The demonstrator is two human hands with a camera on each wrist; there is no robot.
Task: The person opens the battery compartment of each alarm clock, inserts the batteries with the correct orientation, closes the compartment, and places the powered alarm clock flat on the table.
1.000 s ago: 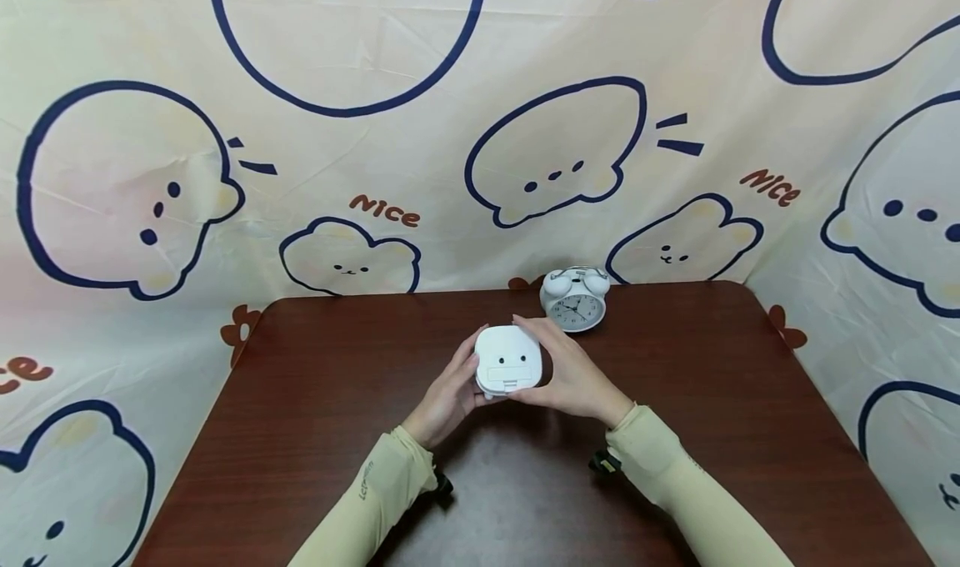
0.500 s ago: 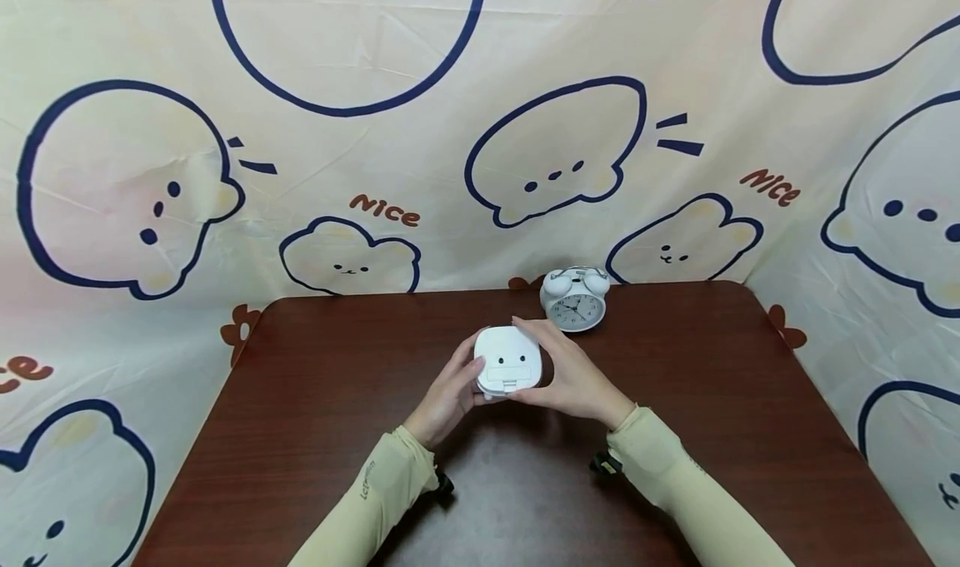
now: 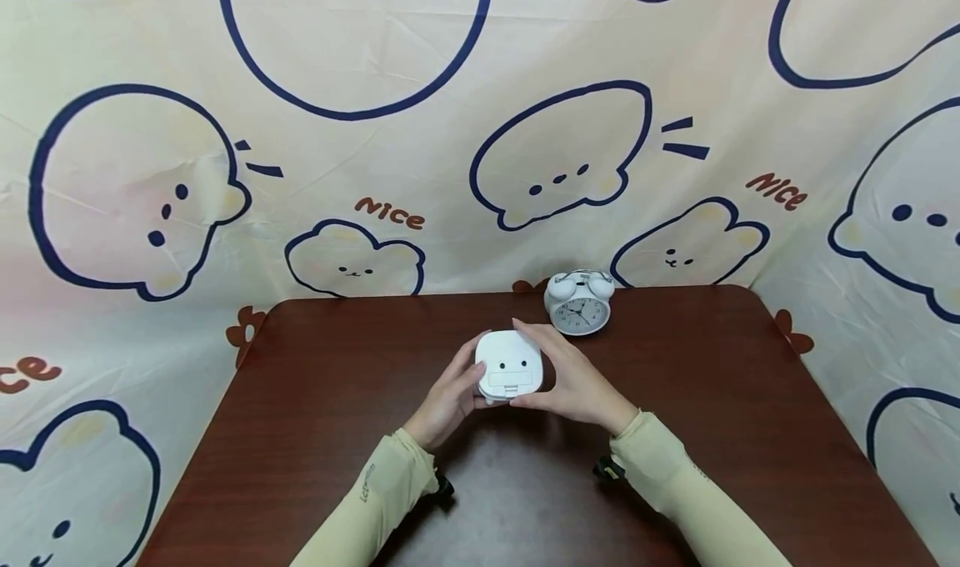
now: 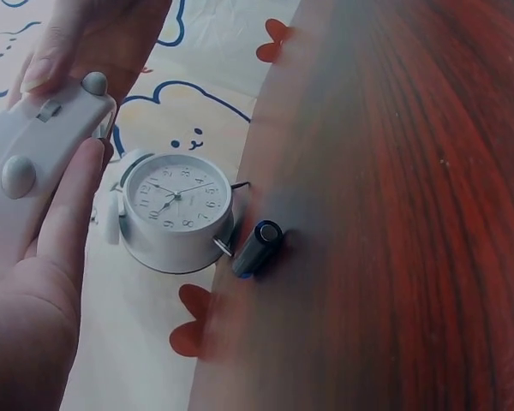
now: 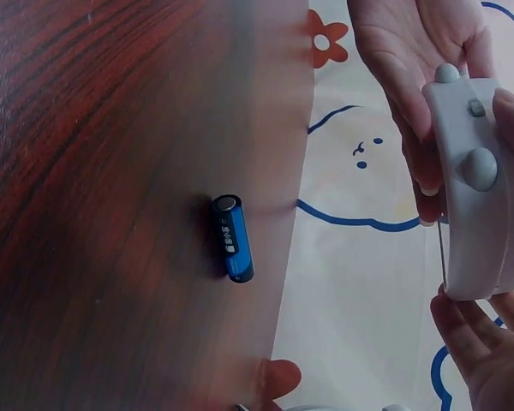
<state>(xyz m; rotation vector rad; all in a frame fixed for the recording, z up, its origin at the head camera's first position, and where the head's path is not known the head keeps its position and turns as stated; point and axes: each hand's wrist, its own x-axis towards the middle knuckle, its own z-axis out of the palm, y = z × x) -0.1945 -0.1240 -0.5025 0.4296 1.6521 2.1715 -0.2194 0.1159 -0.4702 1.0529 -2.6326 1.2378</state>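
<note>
You hold the white device (image 3: 508, 358) up off the tabletop (image 3: 337, 383), nearer to you than the clock (image 3: 579, 310) and to the left of it; your left hand (image 3: 448, 392) grips the side farther from the clock, thumb over the edge and fingers behind; your right hand (image 3: 573, 375) spans the side toward the clock, a fingertip at the top edge and the thumb at the bottom one, so both hands are full with the same thing. Since a second ago your left thumb has come slightly further over the edge, while the right hand's grip looks much the same; I judge that you are steadying the device, with the panel (image 3: 511, 379) on its face seemingly closed; the clock stands untouched. The head view has shifted a touch, so I would not read the small drift of everything as movement by the device. On the tabletop, near the clock and on your side of it, lies a battery (image 5: 233, 240), in neither hand; the head view does not show it, and I cannot tell whether the wrist views show one battery or two.
</note>
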